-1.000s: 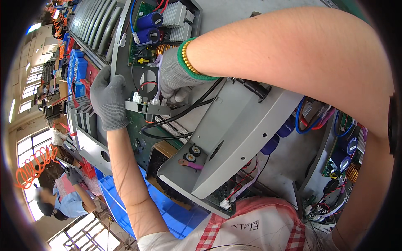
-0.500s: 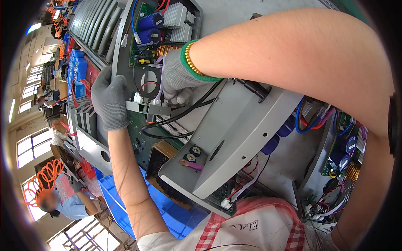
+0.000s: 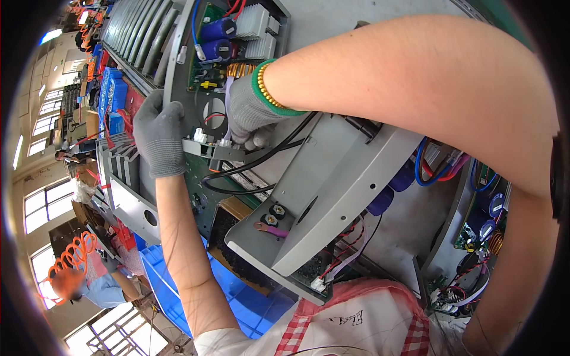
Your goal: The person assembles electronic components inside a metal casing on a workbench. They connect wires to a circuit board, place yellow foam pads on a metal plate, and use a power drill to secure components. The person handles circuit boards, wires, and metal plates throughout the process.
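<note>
My left hand (image 3: pixel 159 135), in a grey knit glove, is closed on the left edge of a grey metal chassis (image 3: pixel 173 80). That chassis holds a circuit board with blue capacitors (image 3: pixel 217 40), silver heatsinks (image 3: pixel 252 26) and a copper coil (image 3: pixel 240 69). My right hand (image 3: pixel 252 113), also gloved, reaches across with curled fingers inside the chassis's near end, beside a lilac ribbon cable (image 3: pixel 228 98). What its fingers grip is hidden. Between the hands, white connectors (image 3: pixel 200 136) sit on a small metal bracket (image 3: pixel 212 152).
A second grey housing (image 3: pixel 332 172), with black terminals (image 3: pixel 272 215) and a black cable (image 3: pixel 237 191), lies in front of me. Another open unit (image 3: pixel 475 249) stands at right. A blue bin (image 3: pixel 178 285) and a cardboard box (image 3: pixel 228 207) are below. A co-worker (image 3: pixel 98 285) is at lower left.
My left hand and the far chassis have shifted slightly right. The right hand has moved a little left, its fingers still curled. The housing in front shows a small shift left.
</note>
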Demonstrator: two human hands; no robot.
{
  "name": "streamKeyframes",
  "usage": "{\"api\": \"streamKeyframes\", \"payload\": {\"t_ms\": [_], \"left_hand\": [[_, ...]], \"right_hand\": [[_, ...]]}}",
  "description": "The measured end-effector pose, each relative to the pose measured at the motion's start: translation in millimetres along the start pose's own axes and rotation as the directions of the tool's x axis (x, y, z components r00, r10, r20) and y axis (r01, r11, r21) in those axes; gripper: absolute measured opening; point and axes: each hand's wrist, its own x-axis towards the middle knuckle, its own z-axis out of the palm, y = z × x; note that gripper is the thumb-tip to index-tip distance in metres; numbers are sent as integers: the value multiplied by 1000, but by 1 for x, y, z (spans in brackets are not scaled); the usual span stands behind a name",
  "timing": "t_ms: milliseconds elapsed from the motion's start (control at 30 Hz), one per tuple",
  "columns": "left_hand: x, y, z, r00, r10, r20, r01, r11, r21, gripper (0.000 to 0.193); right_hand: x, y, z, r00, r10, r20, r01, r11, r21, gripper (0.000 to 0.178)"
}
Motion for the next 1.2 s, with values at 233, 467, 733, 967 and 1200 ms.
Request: {"api": "streamKeyframes", "payload": {"t_ms": [233,467,733,967,1200], "left_hand": [[-9,16,-4,999,-27,-45,34,985,170,35],[-7,13,-5,998,-60,-24,64,980,189,35],[-3,2,-1,999,8,-31,-6,997,73,33],[-15,3,-1,999,16,30,-5,941,-337,23],[-34,9,-7,989,89,116,-43,935,-353,35]], "right_hand": [[-42,15,-38,967,30,253,172,653,-737,26],[-28,11,-8,949,298,106,-183,789,-586,28],[-14,17,0,958,280,66,-231,885,-404,31],[-1,12,-20,972,185,144,-234,775,587,17],[25,-10,39,963,154,-222,-178,980,-92,23]]}}
